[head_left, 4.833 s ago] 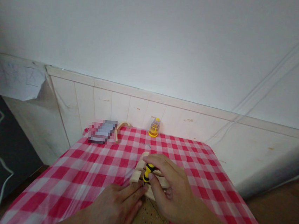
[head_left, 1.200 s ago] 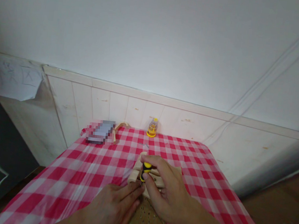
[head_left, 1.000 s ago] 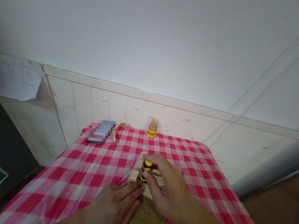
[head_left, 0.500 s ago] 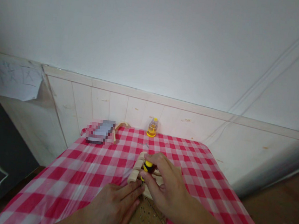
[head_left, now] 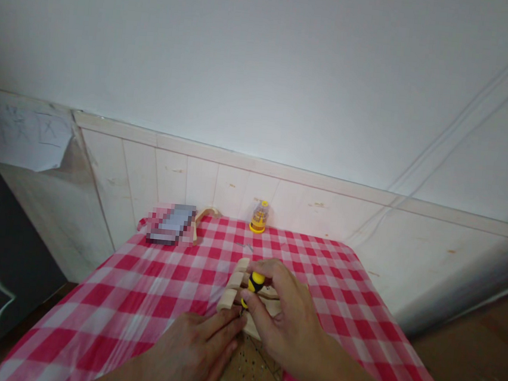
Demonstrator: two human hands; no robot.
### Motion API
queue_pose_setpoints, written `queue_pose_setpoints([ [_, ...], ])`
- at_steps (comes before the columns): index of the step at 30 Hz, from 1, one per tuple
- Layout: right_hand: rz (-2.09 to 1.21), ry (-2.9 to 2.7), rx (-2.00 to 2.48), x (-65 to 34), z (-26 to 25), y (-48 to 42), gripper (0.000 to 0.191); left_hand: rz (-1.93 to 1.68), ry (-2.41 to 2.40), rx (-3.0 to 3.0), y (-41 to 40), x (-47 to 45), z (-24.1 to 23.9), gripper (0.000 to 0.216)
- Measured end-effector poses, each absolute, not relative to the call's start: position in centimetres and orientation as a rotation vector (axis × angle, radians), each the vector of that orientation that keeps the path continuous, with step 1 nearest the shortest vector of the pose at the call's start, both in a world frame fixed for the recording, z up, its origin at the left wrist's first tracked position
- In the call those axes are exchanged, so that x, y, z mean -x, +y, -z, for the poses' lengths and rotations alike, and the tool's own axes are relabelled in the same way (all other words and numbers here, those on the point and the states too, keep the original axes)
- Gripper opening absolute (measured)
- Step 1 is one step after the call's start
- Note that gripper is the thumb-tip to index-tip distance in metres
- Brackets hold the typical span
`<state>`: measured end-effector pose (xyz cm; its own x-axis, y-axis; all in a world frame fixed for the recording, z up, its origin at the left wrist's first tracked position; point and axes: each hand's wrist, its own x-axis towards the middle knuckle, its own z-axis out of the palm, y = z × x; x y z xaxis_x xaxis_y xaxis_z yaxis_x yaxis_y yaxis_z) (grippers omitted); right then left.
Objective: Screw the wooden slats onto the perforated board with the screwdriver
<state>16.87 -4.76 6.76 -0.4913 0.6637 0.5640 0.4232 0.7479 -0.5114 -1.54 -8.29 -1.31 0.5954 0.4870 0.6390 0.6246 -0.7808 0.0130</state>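
Observation:
My right hand (head_left: pixel 289 317) grips a yellow-and-black screwdriver (head_left: pixel 256 281) between thumb and fingers. The tool leans, with its lower end pointing down at a pale wooden piece (head_left: pixel 227 299) made of several curved slats. My left hand (head_left: pixel 198 344) presses its fingers together on the near end of that piece, right beside the screwdriver's tip. Whatever the tip meets there is too small to make out. Under the near side of the wood lies a brown board (head_left: pixel 252 373) dotted with small dark holes. My right hand covers part of the slats.
A red-and-white checked cloth (head_left: pixel 136 299) covers the table. Toward the back stand a yellow-based bit case (head_left: pixel 258 218), a curved wooden part (head_left: pixel 201 218) and a blurred phone-like object (head_left: pixel 172 224). Small metal bits (head_left: pixel 245 246) lie before the case. A wall rises behind.
The screwdriver's handle has tilted slightly to the right, and my right hand's fingers have shifted around it. My left hand and the wooden piece stay in place.

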Motion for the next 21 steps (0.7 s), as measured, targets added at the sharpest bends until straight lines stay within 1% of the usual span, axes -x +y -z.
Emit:
queue_pose_setpoints([
  [3,-0.449,-2.155,0.825,-16.84,-6.69,-4.87,0.025,0.934,-0.936,2.631,-8.32,1.57,1.21,0.028],
  [9,-0.494,-2.170,0.826,-16.81,-6.76,-4.85,0.018,0.911,-0.953,2.606,-8.47,1.78,1.59,0.033],
  [11,-0.500,-2.176,0.826,-16.83,-6.76,-4.83,0.020,0.896,-0.944,2.621,-8.41,1.79,1.72,0.033],
  [15,-0.465,-2.186,0.778,-16.78,-6.93,-4.86,0.035,0.922,-0.926,2.660,-8.27,1.69,1.77,0.030],
  [21,-0.408,-2.251,0.670,-16.61,-7.54,-4.95,0.030,0.968,-0.940,2.682,-8.26,1.57,1.50,0.032],
])
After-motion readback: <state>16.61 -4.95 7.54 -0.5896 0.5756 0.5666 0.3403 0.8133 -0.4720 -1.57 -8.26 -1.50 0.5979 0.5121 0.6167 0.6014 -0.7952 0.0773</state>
